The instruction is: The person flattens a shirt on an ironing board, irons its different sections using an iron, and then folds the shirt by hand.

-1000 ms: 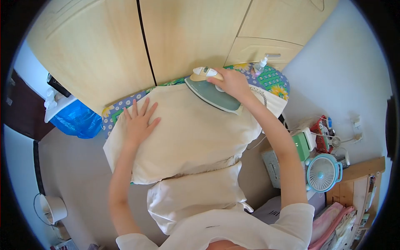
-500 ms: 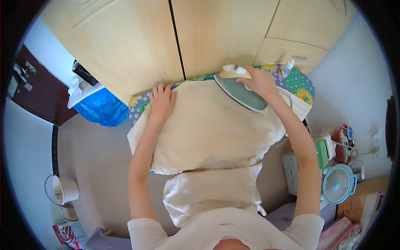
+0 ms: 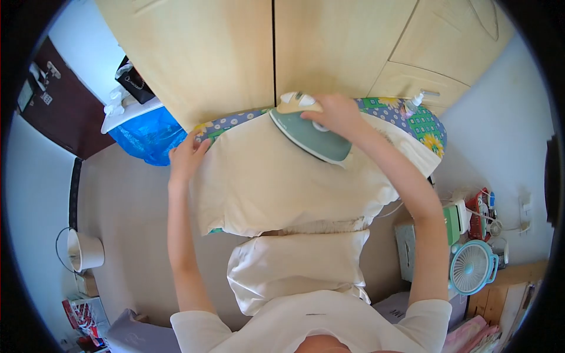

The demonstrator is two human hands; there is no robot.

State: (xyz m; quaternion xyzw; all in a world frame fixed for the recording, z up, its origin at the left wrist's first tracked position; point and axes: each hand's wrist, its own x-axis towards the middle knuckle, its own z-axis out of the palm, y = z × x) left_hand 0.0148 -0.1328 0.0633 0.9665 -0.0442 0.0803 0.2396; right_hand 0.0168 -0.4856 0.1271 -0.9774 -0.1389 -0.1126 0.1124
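Note:
My right hand [image 3: 341,115] is wrapped around the cream handle of a clothes iron [image 3: 312,135]. Its green-grey body rests on a cream cloth garment [image 3: 259,182] spread over a patterned ironing board [image 3: 235,122]. The iron's tip points toward the board's far left side. At the left end of the board, my left hand [image 3: 187,157] lies by the garment's edge, thumb and fingers apart. Gathered fabric runs along the garment's near side, and a shiny cream part [image 3: 294,265] hangs toward my body.
A pale wardrobe [image 3: 329,47] stands right behind the board. A clear spray bottle [image 3: 413,104] sits on the board's right end. To the left are a blue plastic bag [image 3: 150,138] and a white bucket [image 3: 87,250]; to the right, a small blue fan [image 3: 472,267].
The iron has slid left across the garment in my right hand. My left hand has moved left and nearer, off the cloth's top area to the board's end. The view has shifted slightly.

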